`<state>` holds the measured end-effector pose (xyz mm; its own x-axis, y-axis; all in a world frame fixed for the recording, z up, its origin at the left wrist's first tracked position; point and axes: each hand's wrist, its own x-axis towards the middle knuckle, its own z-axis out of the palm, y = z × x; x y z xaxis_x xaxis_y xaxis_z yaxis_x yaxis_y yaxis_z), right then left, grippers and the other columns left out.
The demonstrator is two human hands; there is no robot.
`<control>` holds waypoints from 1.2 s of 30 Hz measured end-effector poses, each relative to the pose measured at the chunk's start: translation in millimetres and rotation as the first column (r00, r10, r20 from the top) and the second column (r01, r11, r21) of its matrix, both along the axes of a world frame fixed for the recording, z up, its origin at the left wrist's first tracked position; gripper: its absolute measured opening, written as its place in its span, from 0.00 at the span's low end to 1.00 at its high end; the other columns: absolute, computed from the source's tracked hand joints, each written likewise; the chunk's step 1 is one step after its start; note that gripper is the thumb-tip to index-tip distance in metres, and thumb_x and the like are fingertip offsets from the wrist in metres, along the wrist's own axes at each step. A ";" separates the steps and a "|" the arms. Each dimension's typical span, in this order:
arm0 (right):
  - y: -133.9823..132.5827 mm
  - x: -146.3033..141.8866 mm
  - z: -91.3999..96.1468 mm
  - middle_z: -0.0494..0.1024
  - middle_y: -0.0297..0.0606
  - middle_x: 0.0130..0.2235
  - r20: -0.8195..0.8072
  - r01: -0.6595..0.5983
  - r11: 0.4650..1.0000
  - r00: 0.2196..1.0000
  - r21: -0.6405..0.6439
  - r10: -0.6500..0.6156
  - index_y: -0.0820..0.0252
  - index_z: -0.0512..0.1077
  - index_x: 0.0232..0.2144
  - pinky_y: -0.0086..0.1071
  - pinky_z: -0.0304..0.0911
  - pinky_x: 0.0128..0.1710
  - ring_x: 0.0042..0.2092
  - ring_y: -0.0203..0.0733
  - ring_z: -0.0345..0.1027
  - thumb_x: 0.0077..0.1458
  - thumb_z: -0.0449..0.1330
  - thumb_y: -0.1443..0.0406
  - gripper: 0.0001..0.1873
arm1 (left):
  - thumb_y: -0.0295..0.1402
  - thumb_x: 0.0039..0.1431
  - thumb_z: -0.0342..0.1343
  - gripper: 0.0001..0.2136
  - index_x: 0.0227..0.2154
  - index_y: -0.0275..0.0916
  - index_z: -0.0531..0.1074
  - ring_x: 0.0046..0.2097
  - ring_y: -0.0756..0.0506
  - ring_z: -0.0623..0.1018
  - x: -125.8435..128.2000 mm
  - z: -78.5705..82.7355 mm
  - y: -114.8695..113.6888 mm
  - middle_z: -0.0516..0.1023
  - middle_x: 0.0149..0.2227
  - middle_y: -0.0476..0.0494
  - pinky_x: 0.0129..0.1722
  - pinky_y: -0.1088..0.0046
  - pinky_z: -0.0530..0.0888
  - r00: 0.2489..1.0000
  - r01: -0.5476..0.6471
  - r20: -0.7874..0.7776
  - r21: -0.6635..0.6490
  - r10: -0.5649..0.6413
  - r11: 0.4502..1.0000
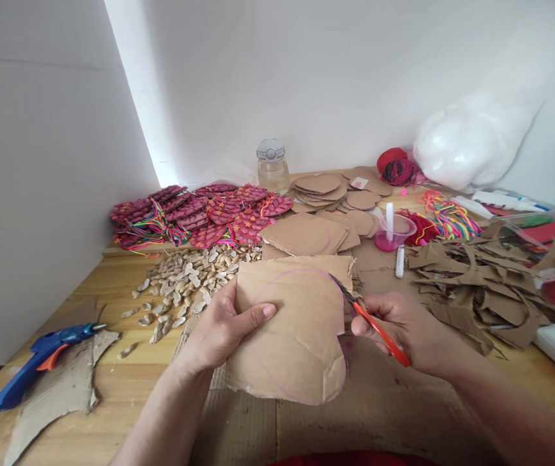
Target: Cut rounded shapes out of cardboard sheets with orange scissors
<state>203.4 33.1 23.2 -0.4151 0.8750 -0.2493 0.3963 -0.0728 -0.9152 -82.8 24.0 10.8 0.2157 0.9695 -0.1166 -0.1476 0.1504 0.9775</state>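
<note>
A piece of brown cardboard [301, 330] with a curved pink outline drawn on it is held up in front of me. My left hand [231, 323] grips its left edge, thumb lying on top and the other fingers hidden underneath. On the other side, my right hand [398, 327] is closed round the orange-handled scissors [379, 330]. Their dark blades meet the cardboard at the upper right, along the pink line. Below that point the right edge is cut into rounded lobes with a notch between them.
Peanut shells [185, 281] and pink decorated pieces [239, 213] lie behind left. A blue glue gun [39, 362] rests on scrap cardboard at left. Cardboard discs [321, 184], a lidded jar [272, 168] and a pink cup [391, 233] stand behind; cardboard offcuts [495, 291] heap at right.
</note>
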 end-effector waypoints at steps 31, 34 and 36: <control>-1.6 5.9 2.6 0.60 0.27 0.18 0.037 -0.045 0.999 0.998 0.007 0.045 0.61 0.71 0.22 0.25 0.45 0.19 0.21 0.31 0.50 0.54 0.63 0.55 0.17 | 0.36 0.51 0.69 0.24 0.51 0.39 0.71 0.50 0.36 0.80 -7.4 6.6 -0.8 0.81 0.50 0.40 0.44 0.67 0.78 0.997 0.047 -0.057 -0.017 -0.048 0.999; -1.2 6.9 2.8 0.59 0.27 0.19 0.083 -0.054 0.998 0.995 0.022 0.052 0.62 0.70 0.20 0.25 0.44 0.20 0.22 0.31 0.49 0.53 0.64 0.54 0.18 | 0.36 0.50 0.69 0.25 0.50 0.38 0.70 0.49 0.35 0.81 -7.1 13.7 -1.0 0.81 0.50 0.38 0.44 0.64 0.78 0.996 0.052 -0.069 -0.036 -0.054 0.998; -1.1 7.5 2.0 0.60 0.27 0.19 0.099 -0.058 0.998 0.994 0.034 0.054 0.62 0.71 0.20 0.25 0.44 0.21 0.22 0.31 0.49 0.53 0.65 0.54 0.19 | 0.36 0.49 0.70 0.25 0.50 0.37 0.70 0.49 0.35 0.81 -7.6 19.9 -0.9 0.81 0.50 0.37 0.44 0.63 0.78 0.994 0.061 -0.085 -0.052 -0.066 0.997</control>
<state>210.9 32.0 25.2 -0.4391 0.8603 -0.2592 0.4863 -0.0150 -0.8736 -90.4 23.1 30.7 0.2637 0.9468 -0.1844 -0.0517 0.2047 0.9775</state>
